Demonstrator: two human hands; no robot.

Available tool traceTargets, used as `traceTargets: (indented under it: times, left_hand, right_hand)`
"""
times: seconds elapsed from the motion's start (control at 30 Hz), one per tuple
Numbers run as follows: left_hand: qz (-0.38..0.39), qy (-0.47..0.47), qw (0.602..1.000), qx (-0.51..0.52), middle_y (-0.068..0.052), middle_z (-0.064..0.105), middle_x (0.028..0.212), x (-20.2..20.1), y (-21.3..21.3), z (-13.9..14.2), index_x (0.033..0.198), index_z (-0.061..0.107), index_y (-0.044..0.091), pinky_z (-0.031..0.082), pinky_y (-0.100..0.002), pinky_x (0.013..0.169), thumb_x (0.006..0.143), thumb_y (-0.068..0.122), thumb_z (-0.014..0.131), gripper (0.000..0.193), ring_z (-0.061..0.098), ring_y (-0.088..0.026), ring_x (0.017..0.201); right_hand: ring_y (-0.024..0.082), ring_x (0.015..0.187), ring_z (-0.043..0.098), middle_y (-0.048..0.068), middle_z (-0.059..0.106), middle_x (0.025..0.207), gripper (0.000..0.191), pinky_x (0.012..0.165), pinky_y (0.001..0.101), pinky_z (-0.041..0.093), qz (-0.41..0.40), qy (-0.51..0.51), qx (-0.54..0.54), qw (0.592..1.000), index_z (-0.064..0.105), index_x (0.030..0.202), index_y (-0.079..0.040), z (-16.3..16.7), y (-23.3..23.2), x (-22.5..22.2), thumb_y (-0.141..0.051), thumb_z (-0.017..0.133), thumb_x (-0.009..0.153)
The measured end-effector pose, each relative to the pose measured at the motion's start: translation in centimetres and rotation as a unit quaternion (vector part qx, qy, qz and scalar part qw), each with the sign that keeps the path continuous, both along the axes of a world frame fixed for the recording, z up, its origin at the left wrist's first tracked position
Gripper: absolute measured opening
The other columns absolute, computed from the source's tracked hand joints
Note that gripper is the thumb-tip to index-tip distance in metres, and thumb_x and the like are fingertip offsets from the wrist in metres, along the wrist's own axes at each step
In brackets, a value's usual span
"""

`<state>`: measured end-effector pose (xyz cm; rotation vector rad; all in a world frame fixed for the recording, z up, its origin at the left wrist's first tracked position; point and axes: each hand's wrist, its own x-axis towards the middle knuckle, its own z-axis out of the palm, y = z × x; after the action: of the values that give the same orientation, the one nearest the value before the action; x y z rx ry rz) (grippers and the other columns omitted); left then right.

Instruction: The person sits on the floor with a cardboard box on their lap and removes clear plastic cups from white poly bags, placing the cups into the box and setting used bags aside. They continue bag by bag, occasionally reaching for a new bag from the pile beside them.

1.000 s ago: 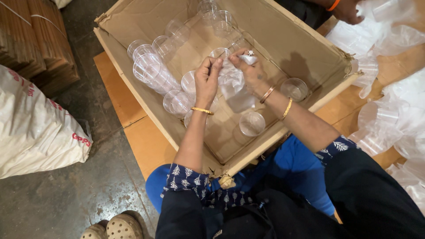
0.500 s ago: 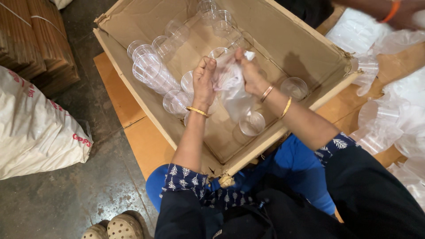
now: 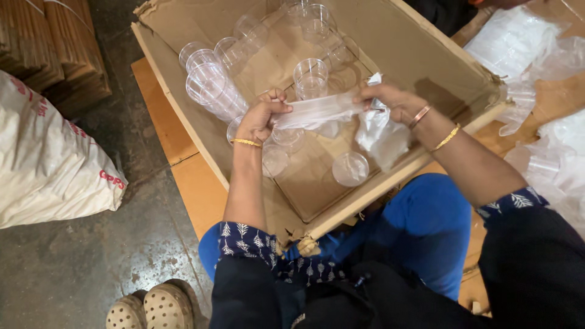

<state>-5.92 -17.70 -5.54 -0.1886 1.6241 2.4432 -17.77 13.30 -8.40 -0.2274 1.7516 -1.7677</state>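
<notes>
Both my hands are over an open cardboard box (image 3: pixel 445 55). My left hand (image 3: pixel 263 114) grips one end of a sleeve of stacked clear plastic cups (image 3: pixel 317 111), held level across the box. My right hand (image 3: pixel 390 100) holds the other end, where the loose clear plastic wrap (image 3: pixel 376 135) hangs down. Below the sleeve, loose clear cups (image 3: pixel 350 169) lie on the box floor. More stacked clear cups (image 3: pixel 213 88) lie along the box's left wall and far corner.
A white sack (image 3: pixel 49 158) lies on the concrete floor at left, with bundled brown cardboard (image 3: pixel 61 49) behind it. Clear plastic bags of cups (image 3: pixel 548 158) pile up at right. Flat cardboard sheets (image 3: pixel 183 176) lie under the box. Beige shoes (image 3: pixel 149 307) show at the bottom.
The cup sleeve has turned from upright to level and stretched out between my hands. My right hand has moved right and drawn the plastic wrap off toward that end.
</notes>
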Motion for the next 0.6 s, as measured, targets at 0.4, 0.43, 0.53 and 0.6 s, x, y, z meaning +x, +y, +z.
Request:
traceTargets:
  times: [0.4,0.43,0.53,0.6]
  left_hand:
    - [0.264,-0.016,0.765,-0.588,-0.032,0.068,0.100,-9.9,6.9,-2.6,0.110,0.059,-0.006,0.052,-0.055,0.084,0.085,0.023,0.070,0.040,0.066,-0.050,0.095]
    - [0.269,-0.034,0.759,-0.592,-0.035,0.065,0.103,-10.3,7.1,-2.9,0.115,0.057,-0.008,0.052,-0.055,0.084,0.084,0.026,0.070,0.048,0.064,-0.052,0.096]
    - [0.144,-0.120,0.786,-0.589,-0.031,0.068,0.119,-11.7,6.5,-3.7,0.112,0.071,-0.002,0.048,-0.054,0.102,0.100,0.040,0.057,0.046,0.064,-0.048,0.116]
    - [0.202,-0.129,0.832,-0.501,-0.032,0.065,0.124,-12.3,6.3,-4.1,0.123,0.065,0.001,0.047,-0.054,0.100,0.096,0.041,0.053,0.050,0.060,-0.049,0.118]
  right_hand:
    - [0.037,0.094,0.071,0.018,0.074,0.098,0.024,0.079,0.0500,0.056,-0.002,0.426,0.533,0.731,0.075,0.103,-0.008,3.0,-9.3,-4.7,-0.021,0.066,0.085]
    - [0.036,0.097,0.071,0.018,0.074,0.099,0.024,0.083,0.0507,0.056,0.012,0.408,0.548,0.730,0.076,0.104,-0.009,2.7,-9.9,-5.1,-0.022,0.064,0.088]
    - [0.040,0.096,0.069,0.022,0.071,0.100,0.027,0.079,0.0511,0.055,-0.035,0.435,0.520,0.734,0.077,0.097,-0.009,1.2,-11.2,-6.2,-0.027,0.068,0.079]
    - [0.041,0.095,0.069,0.023,0.072,0.101,0.031,0.080,0.0518,0.054,0.001,0.417,0.459,0.784,0.074,0.104,-0.006,0.7,-11.9,-7.0,-0.030,0.064,0.086]
